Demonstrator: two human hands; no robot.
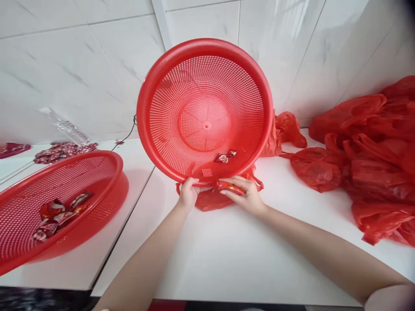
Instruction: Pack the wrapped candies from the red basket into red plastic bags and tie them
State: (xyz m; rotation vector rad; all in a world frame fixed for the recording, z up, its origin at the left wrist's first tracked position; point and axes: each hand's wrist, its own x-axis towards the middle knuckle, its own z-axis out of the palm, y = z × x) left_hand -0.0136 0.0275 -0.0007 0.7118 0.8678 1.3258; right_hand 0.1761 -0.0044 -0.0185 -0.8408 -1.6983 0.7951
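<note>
A round red perforated basket (162, 77) stands tilted up on its edge on the white table, open side facing me. Two small wrapped candies (225, 157) lie inside near its lower rim. My left hand (188, 194) grips the lower rim of the basket. My right hand (244, 194) sits just right of it at the rim, fingers closed on a red wrapped candy (231, 187). Under both hands a red plastic bag (210, 201) lies on the table.
A second red basket (106, 160) at the left holds several wrapped candies (60, 214). A heap of red plastic bags (372, 160) covers the right. More candies (61, 151) and a clear plastic bottle (66, 126) lie by the tiled wall. A black cord (125, 136) runs there.
</note>
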